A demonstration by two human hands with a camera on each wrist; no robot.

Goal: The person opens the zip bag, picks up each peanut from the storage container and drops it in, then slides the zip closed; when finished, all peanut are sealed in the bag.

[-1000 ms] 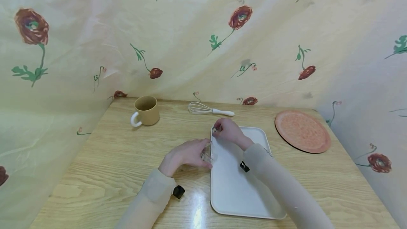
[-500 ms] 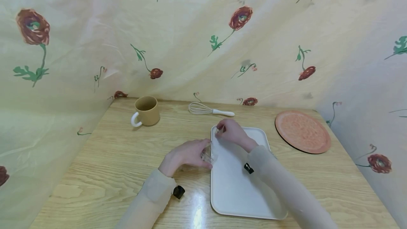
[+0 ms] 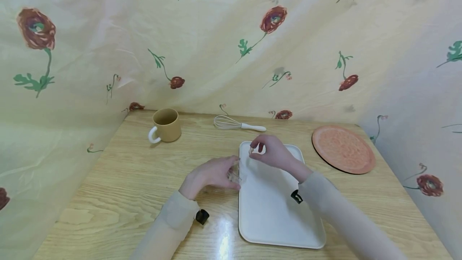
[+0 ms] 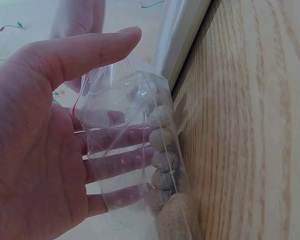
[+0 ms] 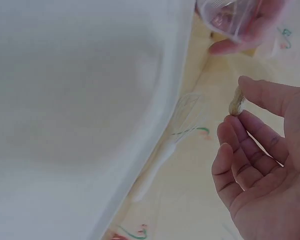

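My left hand (image 3: pixel 211 173) is curved round a clear zip bag (image 4: pixel 117 100) at the left rim of the white tray (image 3: pixel 278 212). Its thumb lies along the bag's mouth side, and its fingers show through the film. Several round tan balls (image 4: pixel 161 140) sit in a row inside the bag, with a larger pitted, peanut-like piece (image 4: pixel 179 217) at the end. Over the tray's far left corner, my right hand (image 3: pixel 276 153) pinches a peanut (image 5: pixel 236 101) between thumb and fingertips. Its other fingers are loosely bent.
Behind the tray lies a whisk (image 3: pixel 252 127) with a white handle. A tan mug (image 3: pixel 167 127) with a white handle stands at the back left. To the tray's right is a round pink plate (image 3: pixel 343 149). Flowered cloth (image 3: pixel 216 51) hangs behind the table.
My right hand has shifted right from the tray's far left corner and turned, so the peanut now shows clearly at its fingertips. The left hand and bag have stayed nearly still.
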